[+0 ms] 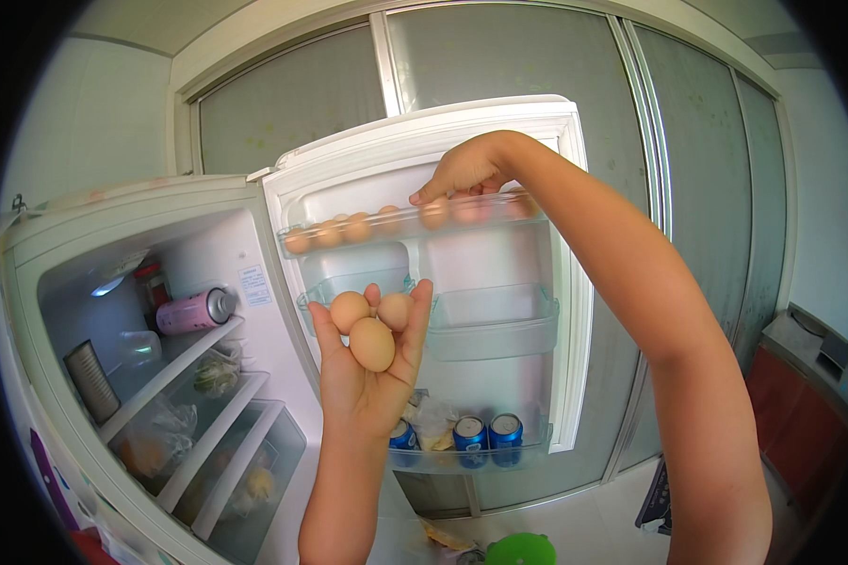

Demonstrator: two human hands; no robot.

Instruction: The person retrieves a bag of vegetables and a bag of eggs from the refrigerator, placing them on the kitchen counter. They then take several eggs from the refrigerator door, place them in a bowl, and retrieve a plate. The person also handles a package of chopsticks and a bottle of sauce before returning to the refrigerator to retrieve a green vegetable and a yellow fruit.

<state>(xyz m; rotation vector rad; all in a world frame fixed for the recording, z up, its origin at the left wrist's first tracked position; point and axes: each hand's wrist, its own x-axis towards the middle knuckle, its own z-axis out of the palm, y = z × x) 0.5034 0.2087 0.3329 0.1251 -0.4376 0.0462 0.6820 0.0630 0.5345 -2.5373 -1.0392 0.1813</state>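
My left hand [371, 388] is raised palm up before the open refrigerator door, cradling three brown eggs. One egg [372, 344] sits lowest on the palm, a second egg [350, 313] lies by the thumb side, and a third egg [395, 311] rests against the fingers on the right. My right hand [470, 166] reaches over the top door shelf [410, 224], its fingers down inside it among the eggs. A row of brown eggs [357, 227] fills the left part of this clear shelf. The right fingertips are blurred behind the plastic, so whether they hold an egg is unclear.
Lower on the refrigerator door [491, 261] are a clear middle bin [495, 339] and a bottom shelf with blue cans [505, 438] and a plastic bag [434, 422]. Inside the refrigerator, a pink spray-type can [191, 312] lies on a shelf [173, 378]. A green round object [521, 549] is on the floor.
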